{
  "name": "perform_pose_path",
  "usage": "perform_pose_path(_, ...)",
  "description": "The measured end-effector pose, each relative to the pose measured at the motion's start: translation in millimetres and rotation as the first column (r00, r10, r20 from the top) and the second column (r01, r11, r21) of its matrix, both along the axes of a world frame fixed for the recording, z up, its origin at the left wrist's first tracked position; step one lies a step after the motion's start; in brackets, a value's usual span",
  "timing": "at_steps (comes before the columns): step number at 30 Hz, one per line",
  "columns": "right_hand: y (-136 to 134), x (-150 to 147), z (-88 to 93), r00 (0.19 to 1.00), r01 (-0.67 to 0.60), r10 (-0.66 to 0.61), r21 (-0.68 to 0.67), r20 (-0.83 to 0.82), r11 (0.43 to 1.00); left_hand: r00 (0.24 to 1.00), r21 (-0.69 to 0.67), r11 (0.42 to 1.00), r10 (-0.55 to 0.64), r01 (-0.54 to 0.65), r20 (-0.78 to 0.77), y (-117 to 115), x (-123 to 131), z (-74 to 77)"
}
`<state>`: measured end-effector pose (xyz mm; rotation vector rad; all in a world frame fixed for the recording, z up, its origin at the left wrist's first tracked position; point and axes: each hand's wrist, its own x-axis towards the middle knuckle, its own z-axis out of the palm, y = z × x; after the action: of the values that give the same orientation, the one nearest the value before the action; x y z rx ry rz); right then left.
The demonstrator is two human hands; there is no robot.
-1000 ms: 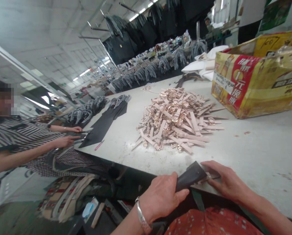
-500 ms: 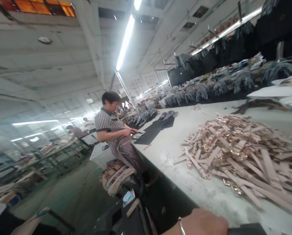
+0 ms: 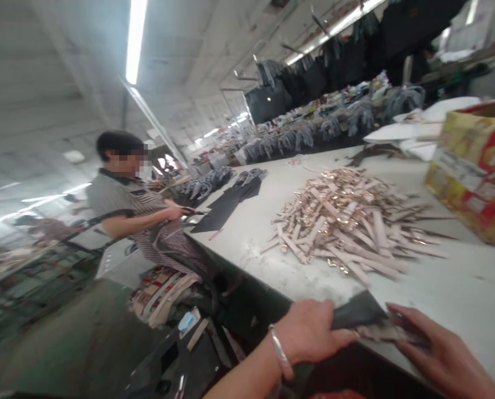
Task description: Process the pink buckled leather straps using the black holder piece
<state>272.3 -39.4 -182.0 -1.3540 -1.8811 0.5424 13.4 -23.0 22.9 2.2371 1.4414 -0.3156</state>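
Note:
My left hand, with a silver bangle at the wrist, is closed on a flat black piece of leather-like material at the table's front edge. A beige strap stretches from the left fingertips to my right hand. The right thumb and fingers close round the strap's far end, which is blurred. Beyond both hands lies a heap of beige buckle straps with gold-coloured buckles.
The pale table runs away to the far left. A co-worker stands there beside black pieces. A yellow and red carton is at the right. Below the table edge sits a dark case-like object.
My view has swung right and down, bringing the carton in. My left hand shows more fully with the black piece, and my right hand is now visible holding the strap.

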Motion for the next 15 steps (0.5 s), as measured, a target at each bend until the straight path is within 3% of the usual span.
perform_pose_path(3,-6.7,-12.5,33.5,1.000,0.002,-0.003,-0.090,-0.008,0.996,1.000,0.015,1.000,0.008,-0.008,-0.010,-0.2,-19.4,3.0)
perform_pose_path(5,-5.1,-17.1,42.6,1.000,0.016,-0.017,-0.108,-0.004,0.994,0.999,-0.011,1.000,0.005,-0.006,-0.032,-0.4,-28.9,3.8)
perform_pose_path(15,-11.6,-18.5,38.8,1.000,0.029,-0.028,-0.103,0.010,0.994,0.998,-0.095,0.995,-0.018,0.012,-0.063,-5.8,-25.3,8.0)
